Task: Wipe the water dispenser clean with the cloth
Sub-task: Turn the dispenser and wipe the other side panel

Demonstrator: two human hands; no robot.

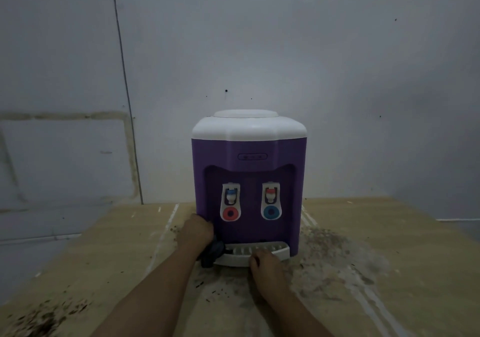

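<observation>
I see the purple water dispenser (248,178) standing on the bench (389,245) by the far wall. My left hand (196,230) grips the dark cloth (211,255) against its lower left corner. My right hand (263,262), fingers curled, holds the near edge of the white drip tray (259,252).

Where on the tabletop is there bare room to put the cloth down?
Bare wood lies left of the water dispenser, between it and the table edge. The front is crowded: the left hand grips the cloth and the right hand rests on the drip tray. Grit covers the right.
</observation>
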